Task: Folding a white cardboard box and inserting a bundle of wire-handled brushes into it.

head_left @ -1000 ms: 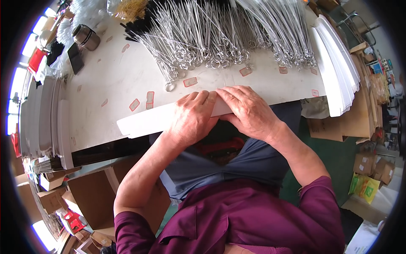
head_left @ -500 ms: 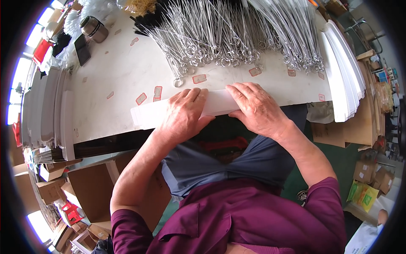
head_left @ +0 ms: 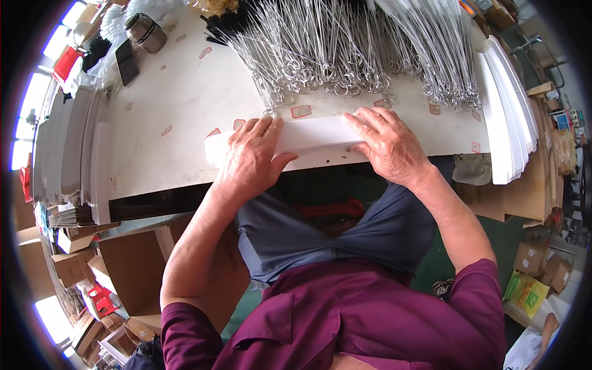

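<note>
Stacks of white sheets (head_left: 68, 154) line the far left of the frame, standing on edge beside the table (head_left: 172, 111). Up in the upper left sit a metal cup (head_left: 147, 31) and a dark phone (head_left: 127, 60). Moving in, the left hand (head_left: 250, 161) lies flat, fingers (head_left: 262, 131) spread and pressing down on the left part of a long white paper strip (head_left: 308, 137), which lies along the near edge of the table at centre frame. Small red-edged labels (head_left: 301, 111) dot the tabletop just above it. Behind, a broad heap of shiny metal ring-handled instruments (head_left: 345, 49) fills the upper centre. On the right, the right hand (head_left: 388, 148) presses open-palmed on the strip's other end, not gripping. Further right, another stack of white sheets (head_left: 505, 105) fans along the table's edge.
</note>
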`<move>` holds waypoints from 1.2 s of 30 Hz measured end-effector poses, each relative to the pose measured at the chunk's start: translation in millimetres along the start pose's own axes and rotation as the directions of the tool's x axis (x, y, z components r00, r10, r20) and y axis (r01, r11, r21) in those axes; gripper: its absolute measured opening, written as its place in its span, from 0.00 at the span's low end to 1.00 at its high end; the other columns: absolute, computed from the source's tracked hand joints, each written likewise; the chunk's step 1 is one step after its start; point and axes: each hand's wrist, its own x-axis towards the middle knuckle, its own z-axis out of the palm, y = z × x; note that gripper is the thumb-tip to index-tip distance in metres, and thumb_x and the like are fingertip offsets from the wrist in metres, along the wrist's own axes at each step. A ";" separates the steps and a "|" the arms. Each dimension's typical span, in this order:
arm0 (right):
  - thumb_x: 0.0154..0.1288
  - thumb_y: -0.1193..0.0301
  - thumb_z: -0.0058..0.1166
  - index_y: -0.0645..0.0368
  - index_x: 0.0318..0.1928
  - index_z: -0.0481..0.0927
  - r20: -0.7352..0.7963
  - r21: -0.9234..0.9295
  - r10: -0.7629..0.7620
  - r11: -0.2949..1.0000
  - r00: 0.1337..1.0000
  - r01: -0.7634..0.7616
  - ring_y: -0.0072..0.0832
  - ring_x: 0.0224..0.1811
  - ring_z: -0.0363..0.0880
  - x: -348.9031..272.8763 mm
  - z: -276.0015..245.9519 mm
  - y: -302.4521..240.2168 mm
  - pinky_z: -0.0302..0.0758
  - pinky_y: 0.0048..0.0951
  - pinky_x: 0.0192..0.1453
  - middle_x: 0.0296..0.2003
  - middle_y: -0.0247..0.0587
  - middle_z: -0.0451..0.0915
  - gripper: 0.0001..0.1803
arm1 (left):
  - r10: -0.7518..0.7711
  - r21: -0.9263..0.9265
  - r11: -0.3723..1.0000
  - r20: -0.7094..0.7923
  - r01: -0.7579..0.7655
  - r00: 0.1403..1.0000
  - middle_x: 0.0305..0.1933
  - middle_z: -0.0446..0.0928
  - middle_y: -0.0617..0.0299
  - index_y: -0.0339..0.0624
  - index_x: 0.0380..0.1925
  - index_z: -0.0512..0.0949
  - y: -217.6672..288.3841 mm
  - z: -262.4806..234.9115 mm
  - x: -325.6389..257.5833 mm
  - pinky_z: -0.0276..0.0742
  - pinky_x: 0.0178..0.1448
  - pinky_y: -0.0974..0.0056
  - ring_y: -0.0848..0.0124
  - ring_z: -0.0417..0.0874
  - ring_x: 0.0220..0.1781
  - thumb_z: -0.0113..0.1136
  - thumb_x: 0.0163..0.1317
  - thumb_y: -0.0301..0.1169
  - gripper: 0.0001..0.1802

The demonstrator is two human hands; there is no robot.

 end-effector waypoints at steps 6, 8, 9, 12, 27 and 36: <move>0.61 0.69 0.66 0.57 0.68 0.76 -0.042 -0.001 0.018 1.000 0.999 -0.018 0.42 0.65 0.73 -10.6 11.0 -3.6 0.70 0.44 0.73 0.62 0.44 0.75 0.32 | -0.021 -0.017 1.000 -0.120 0.019 0.993 0.59 0.80 0.42 0.29 0.57 0.78 8.3 16.6 -13.0 0.77 0.65 0.47 0.44 0.80 0.62 0.71 0.59 0.38 0.30; 0.61 0.69 0.66 0.56 0.68 0.76 -0.028 0.011 0.015 1.000 0.999 -0.014 0.42 0.66 0.72 -13.9 11.2 -5.5 0.69 0.44 0.74 0.63 0.45 0.75 0.33 | -0.017 -0.002 1.000 -0.130 0.017 0.991 0.60 0.79 0.43 0.29 0.58 0.76 11.0 22.5 -22.8 0.76 0.65 0.47 0.45 0.79 0.62 0.70 0.60 0.38 0.31; 0.62 0.68 0.66 0.57 0.69 0.75 -0.023 0.015 0.009 1.000 1.000 -0.008 0.43 0.67 0.71 -16.6 12.1 -5.4 0.68 0.45 0.75 0.63 0.46 0.74 0.33 | -0.012 0.012 1.000 -0.143 0.013 0.990 0.61 0.78 0.43 0.28 0.60 0.75 13.4 24.7 -26.9 0.75 0.65 0.47 0.45 0.77 0.62 0.70 0.62 0.39 0.32; 0.63 0.65 0.66 0.59 0.70 0.73 -0.012 0.020 0.002 1.000 1.000 -0.002 0.46 0.68 0.70 -20.8 9.6 -10.6 0.65 0.47 0.77 0.65 0.50 0.73 0.35 | -0.048 0.006 0.999 -0.145 0.050 0.988 0.64 0.76 0.41 0.29 0.63 0.74 21.8 26.1 -33.7 0.72 0.70 0.45 0.43 0.75 0.66 0.70 0.62 0.41 0.35; 0.74 0.69 0.43 0.70 0.71 0.69 0.024 -0.023 -0.011 1.000 1.000 0.011 0.47 0.78 0.63 4.8 52.6 -69.4 0.56 0.46 0.83 0.72 0.56 0.70 0.29 | -0.021 0.168 0.985 -0.036 0.027 0.999 0.74 0.69 0.43 0.35 0.71 0.67 20.5 45.3 -52.0 0.62 0.80 0.45 0.46 0.69 0.76 0.72 0.59 0.39 0.43; 0.68 0.55 0.62 0.70 0.75 0.63 0.016 -0.165 0.196 0.968 0.980 -0.191 0.43 0.80 0.58 -47.8 22.2 -6.4 0.52 0.45 0.85 0.76 0.53 0.63 0.45 | -0.152 0.324 0.933 -0.042 0.157 0.988 0.77 0.64 0.39 0.30 0.74 0.62 -28.8 20.1 -91.5 0.55 0.83 0.42 0.44 0.64 0.79 0.71 0.57 0.36 0.47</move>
